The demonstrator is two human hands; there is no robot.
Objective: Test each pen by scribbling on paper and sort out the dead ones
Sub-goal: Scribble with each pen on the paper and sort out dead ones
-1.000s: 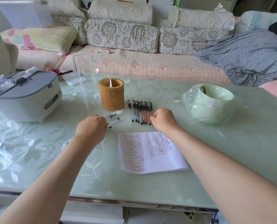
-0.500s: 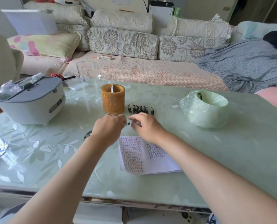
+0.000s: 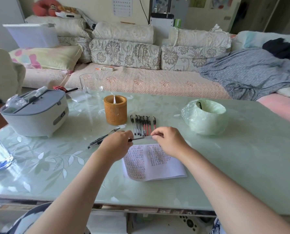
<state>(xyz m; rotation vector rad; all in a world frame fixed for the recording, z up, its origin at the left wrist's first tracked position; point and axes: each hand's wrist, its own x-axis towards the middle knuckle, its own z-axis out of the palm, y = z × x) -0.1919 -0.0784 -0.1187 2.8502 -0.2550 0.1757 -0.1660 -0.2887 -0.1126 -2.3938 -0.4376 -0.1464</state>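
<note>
Head view: both hands meet over the green glass-topped table (image 3: 242, 149), just above the far edge of the paper (image 3: 164, 168). One pen (image 3: 139, 138) runs level between them. The left hand (image 3: 116, 146) has its fingers curled round the dark end, and the right hand (image 3: 169, 142) pinches the clear end between thumb and forefinger.

The paper is a single white sheet, covered in two blocks of small repeated marks in red and black ink. They are too small to read. Beyond the hands a row of pens (image 3: 141, 124) lies side by side on the table. I count eight (they lie tight, so the count is not sure), the left ones black, the right ones red. Two more dark pens (image 3: 101, 139) lie slanted on the glass just left of the left hand.

One bamboo pen pot (image 3: 115, 114) stands left of the row with a single white thing upright in it. One small bin lined with a green bag (image 3: 206, 120) stands well to the right, and one dark pen (image 3: 199, 105) leans inside its rim. A grey and white appliance (image 3: 34, 115) sits at the far left; its front label cannot be read. On the wall hangs a calendar (image 3: 123, 5), digits illegible
</note>
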